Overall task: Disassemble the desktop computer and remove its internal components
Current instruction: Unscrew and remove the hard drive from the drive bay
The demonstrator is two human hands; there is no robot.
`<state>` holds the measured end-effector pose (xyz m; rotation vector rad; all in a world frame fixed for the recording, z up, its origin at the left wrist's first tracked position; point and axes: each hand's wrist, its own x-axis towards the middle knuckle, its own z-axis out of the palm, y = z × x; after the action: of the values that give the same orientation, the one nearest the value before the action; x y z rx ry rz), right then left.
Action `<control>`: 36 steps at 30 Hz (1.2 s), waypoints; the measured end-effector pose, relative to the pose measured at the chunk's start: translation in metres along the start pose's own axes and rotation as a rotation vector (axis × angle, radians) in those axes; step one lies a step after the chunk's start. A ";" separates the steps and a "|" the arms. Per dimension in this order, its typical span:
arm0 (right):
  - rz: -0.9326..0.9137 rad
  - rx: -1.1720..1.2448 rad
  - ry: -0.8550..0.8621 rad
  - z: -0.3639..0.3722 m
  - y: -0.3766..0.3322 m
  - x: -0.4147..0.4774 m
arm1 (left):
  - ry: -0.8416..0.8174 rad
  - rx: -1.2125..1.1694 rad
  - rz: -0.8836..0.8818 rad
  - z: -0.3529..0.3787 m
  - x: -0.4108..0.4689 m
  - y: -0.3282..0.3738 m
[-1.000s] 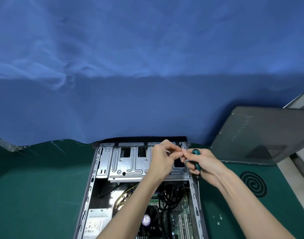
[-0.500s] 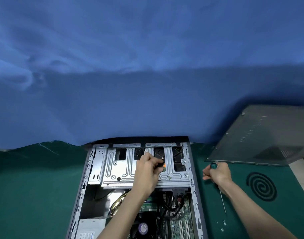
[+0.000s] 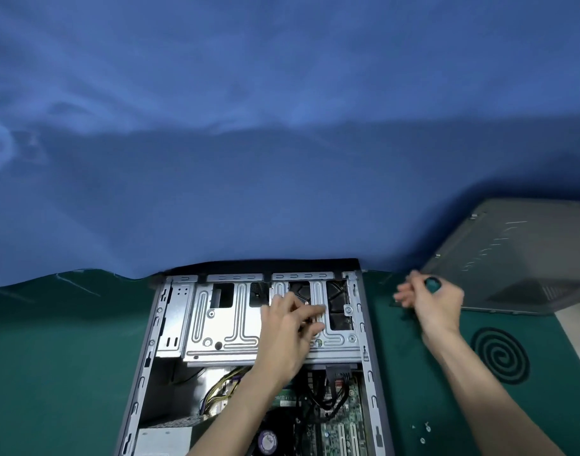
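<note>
The open desktop computer case lies flat on the green mat. Its silver drive cage spans the far end. My left hand rests on the right part of the cage, fingers stretched towards a dark opening; motion blur hides any small thing under them. The motherboard, black cables and a yellow wire bundle show below the cage. To the right of the case, my right hand hovers over the mat and grips a green-handled screwdriver, of which only the handle end shows.
The removed grey side panel leans at the right, just behind my right hand. A black spiral mark is on the mat. Loose screws lie near my right forearm. A blue cloth hangs behind the case.
My right hand has carried the screwdriver away from the cage to the right, up near the side panel. My left hand stayed on the cage and its fingers have spread out.
</note>
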<state>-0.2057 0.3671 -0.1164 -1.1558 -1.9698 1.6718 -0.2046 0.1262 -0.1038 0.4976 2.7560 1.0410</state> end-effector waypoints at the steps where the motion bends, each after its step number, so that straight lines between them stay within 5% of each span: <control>1: -0.055 0.101 0.015 -0.001 -0.017 -0.003 | -0.021 0.030 0.023 0.003 0.000 0.003; 6: -0.249 0.261 0.034 -0.008 -0.072 -0.036 | -0.071 0.179 0.064 0.013 0.001 0.017; 36: -0.443 -0.159 -0.071 -0.002 -0.057 -0.080 | -0.165 0.227 0.051 0.015 0.001 0.014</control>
<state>-0.1759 0.3099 -0.0430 -0.6433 -2.2319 1.3618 -0.1987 0.1454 -0.1060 0.6563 2.7374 0.6653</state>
